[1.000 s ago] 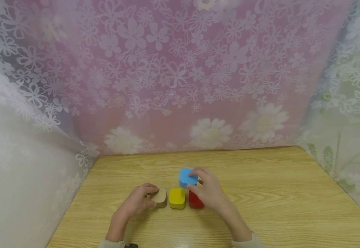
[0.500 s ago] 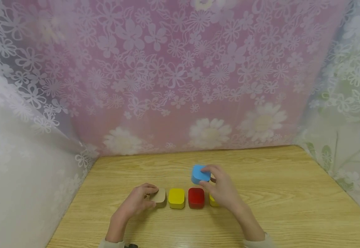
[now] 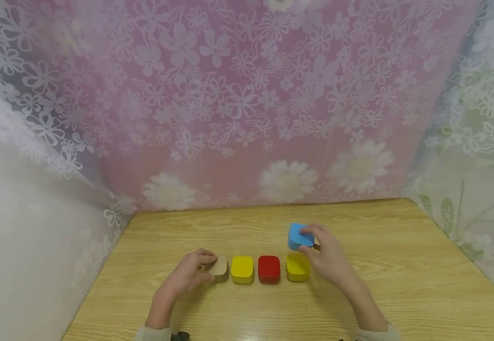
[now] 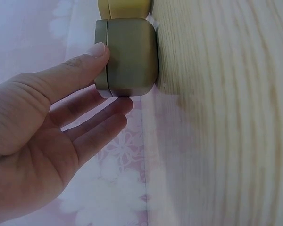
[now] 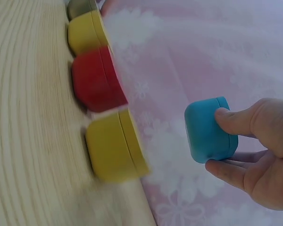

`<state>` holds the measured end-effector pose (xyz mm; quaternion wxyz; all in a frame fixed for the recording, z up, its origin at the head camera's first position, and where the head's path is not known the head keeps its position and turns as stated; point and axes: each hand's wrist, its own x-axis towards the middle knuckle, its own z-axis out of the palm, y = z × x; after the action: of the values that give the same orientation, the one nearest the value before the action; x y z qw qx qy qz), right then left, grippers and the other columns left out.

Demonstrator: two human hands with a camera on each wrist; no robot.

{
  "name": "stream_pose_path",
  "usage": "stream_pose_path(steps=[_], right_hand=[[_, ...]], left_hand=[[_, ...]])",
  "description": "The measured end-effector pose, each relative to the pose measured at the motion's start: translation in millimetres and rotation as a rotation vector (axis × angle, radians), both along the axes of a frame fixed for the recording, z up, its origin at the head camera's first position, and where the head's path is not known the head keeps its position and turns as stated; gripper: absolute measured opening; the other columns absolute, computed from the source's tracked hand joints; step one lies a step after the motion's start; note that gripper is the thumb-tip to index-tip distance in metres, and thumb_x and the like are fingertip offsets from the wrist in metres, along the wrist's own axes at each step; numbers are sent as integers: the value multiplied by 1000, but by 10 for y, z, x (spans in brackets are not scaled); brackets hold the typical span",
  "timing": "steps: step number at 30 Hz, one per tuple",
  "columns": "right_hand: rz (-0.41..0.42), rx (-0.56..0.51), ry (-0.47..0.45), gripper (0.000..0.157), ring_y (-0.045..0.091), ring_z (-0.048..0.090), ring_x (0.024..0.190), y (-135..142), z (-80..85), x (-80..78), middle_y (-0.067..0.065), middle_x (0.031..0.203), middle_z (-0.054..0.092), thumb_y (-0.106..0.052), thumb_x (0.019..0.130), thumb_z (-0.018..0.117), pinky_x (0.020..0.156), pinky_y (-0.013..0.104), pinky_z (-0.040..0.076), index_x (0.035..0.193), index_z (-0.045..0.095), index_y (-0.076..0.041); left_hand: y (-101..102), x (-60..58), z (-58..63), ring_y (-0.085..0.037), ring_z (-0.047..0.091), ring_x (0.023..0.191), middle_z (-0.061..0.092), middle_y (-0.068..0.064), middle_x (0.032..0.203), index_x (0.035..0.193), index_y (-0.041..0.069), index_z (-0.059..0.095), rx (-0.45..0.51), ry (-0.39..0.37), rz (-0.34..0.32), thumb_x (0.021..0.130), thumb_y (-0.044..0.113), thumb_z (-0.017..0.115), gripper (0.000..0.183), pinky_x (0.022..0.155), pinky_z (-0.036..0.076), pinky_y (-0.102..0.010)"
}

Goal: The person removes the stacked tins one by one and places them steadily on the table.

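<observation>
Several small, rounded square boxes with a seam near the top stand in a row on the table. At the left end my left hand (image 3: 189, 273) holds the beige box (image 3: 219, 267) by its sides, thumb against the seam in the left wrist view. To its right come a yellow box (image 3: 242, 269), a red box (image 3: 269, 269) and a second yellow box (image 3: 297, 266). My right hand (image 3: 330, 255) pinches a blue box (image 3: 300, 236) between thumb and fingers. That box is raised above the table, just behind the right-hand yellow one; the right wrist view shows it well off the wood.
The wood-grain table (image 3: 247, 310) runs back to a pink flowered curtain (image 3: 238, 118). Pale flowered sheets hang at the left (image 3: 38, 213) and right (image 3: 481, 180) sides. A small dark object (image 3: 181, 336) shows by the left sleeve.
My right hand has carried the blue box rightward, from behind the red box to behind the right-hand yellow box, uncovering both. My left hand has stayed on the beige box.
</observation>
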<state>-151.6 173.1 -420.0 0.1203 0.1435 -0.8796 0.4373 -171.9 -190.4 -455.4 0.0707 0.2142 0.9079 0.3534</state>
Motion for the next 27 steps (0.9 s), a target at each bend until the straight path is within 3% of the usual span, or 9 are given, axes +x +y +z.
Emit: stream_pose_path(steps=[10, 17, 27], right_hand=[[17, 45, -102, 36, 47, 48, 124, 360, -96, 26, 26, 138, 42, 6, 93, 63, 92, 44, 53, 128, 55, 1], [45, 148, -176, 37, 50, 48, 123, 527, -104, 65, 31, 137, 40, 5, 95, 61, 92, 55, 52, 130, 53, 0], [78, 213, -278, 41, 46, 52, 120, 661, -180, 53, 27, 133, 47, -3, 90, 71, 93, 59, 49, 127, 55, -7]], left_hand=[[8, 3, -1, -34, 58, 116, 57, -15, 134, 130, -5, 62, -14, 4, 2, 86, 4, 76, 47, 92, 53, -47], [11, 9, -1, -34, 59, 115, 58, -15, 134, 130, -5, 62, -14, 15, -4, 86, 5, 76, 47, 92, 53, -47], [-1, 1, -1, -35, 57, 119, 56, -16, 137, 132, -4, 61, -9, -8, -1, 88, 5, 74, 47, 93, 52, -48]])
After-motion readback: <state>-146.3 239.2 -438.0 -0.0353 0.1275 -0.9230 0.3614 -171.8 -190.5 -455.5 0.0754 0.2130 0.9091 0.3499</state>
